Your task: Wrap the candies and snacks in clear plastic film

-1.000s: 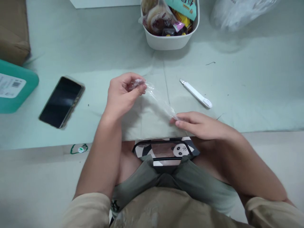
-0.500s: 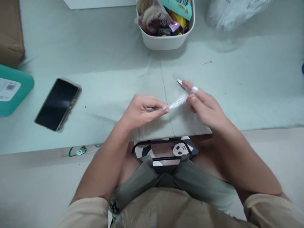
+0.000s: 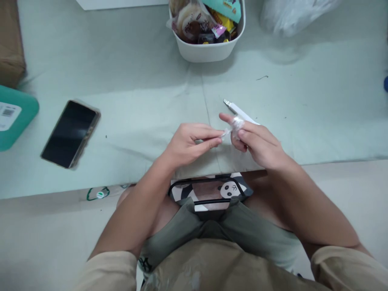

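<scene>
A crumpled strip of clear plastic film point(image 3: 238, 123) stretches between my two hands above the front part of the table. My left hand point(image 3: 194, 143) pinches its thin twisted end between thumb and fingers. Around the fingers of my right hand point(image 3: 257, 139) the film lies bunched, with the thumb pressed on it and the index finger pointing left. Just beyond the right hand a white utility knife point(image 3: 242, 112) with its metal tip showing lies on the table, its rear end hidden by that hand.
A white bin point(image 3: 209, 52) of packaged snacks stands at the back, with a clear plastic bag point(image 3: 287, 18) to its right. On the left are a phone point(image 3: 71, 133), a green container point(image 3: 18, 117) and a cardboard box point(image 3: 10, 48). A panda-print bag point(image 3: 209, 192) sits on my lap.
My left hand has moved right, nearer my right hand. The stretched film has become shorter and bunched at the right fingers. The knife, earlier mostly behind the right hand, now shows more.
</scene>
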### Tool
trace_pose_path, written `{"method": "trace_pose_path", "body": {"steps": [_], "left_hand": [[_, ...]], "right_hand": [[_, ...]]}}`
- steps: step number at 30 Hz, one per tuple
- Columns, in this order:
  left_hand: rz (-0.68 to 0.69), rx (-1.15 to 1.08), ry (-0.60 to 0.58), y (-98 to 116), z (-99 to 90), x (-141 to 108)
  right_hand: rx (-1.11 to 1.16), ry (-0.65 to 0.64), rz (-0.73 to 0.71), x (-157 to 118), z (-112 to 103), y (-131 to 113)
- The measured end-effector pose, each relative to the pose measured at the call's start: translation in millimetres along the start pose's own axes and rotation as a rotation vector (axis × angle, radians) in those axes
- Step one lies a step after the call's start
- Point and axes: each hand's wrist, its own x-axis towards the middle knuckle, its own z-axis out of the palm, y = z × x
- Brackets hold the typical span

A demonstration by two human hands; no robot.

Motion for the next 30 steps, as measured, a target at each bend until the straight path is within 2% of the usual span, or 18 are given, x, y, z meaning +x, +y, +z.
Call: {"method": "trace_pose_path", "body": {"steps": [3,6,8,10,12,14,16,17,19,21,23,25,27,30], "left_hand": [[0.112,0.019,0.137,-3.2,4.7,0.3],[0.253,0.121,0.206,-7.8,8.2,0.1],[0.282,0.181,0.227,-9.4,8.1,-0.5],[0.245,0.228,0.231,-9.2,5.8,-0.9],[0.184,0.225,0.160,-7.4,2.3,-1.0],[0.119,0.156,0.009,-4.9,-0.6,-0.9],[0.055,0.085,-0.089,-2.9,-2.3,-0.9],[0.025,0.071,-0.089,-2.3,-2.8,-1.0],[-0.033,0.080,-0.009,-1.9,-3.2,-1.2],[-0.142,0.058,0.121,-2.0,-2.7,-1.0],[-0.309,-0.088,0.245,-2.1,-0.4,0.4],[-0.471,-0.330,0.311,-2.1,4.1,3.0],[-0.574,-0.550,0.306,-2.2,10.1,6.2],[-0.597,-0.705,0.210,-1.7,18.5,9.4]], "right_hand": [[-0.072,0.046,-0.020,4.2,8.2,1.5],[-0.116,0.086,0.003,6.4,16.7,-0.1],[-0.104,0.047,0.022,6.9,19.6,-2.4],[-0.025,-0.070,0.038,7.3,20.1,-5.6],[0.112,-0.201,0.067,7.9,18.9,-9.1],[0.235,-0.288,0.102,8.7,17.3,-11.4],[0.299,-0.301,0.122,9.4,16.4,-11.6],[0.316,-0.291,0.133,9.6,16.5,-10.7],[0.344,-0.228,0.145,9.5,17.6,-7.8],[0.297,-0.080,0.110,8.9,19.7,-4.0],[0.118,0.124,-0.020,8.2,22.7,-0.4],[-0.114,0.265,-0.202,7.8,26.1,2.2],[-0.264,0.308,-0.344,8.0,29.1,3.7],[-0.346,0.345,-0.400,9.1,30.1,3.6]]}}
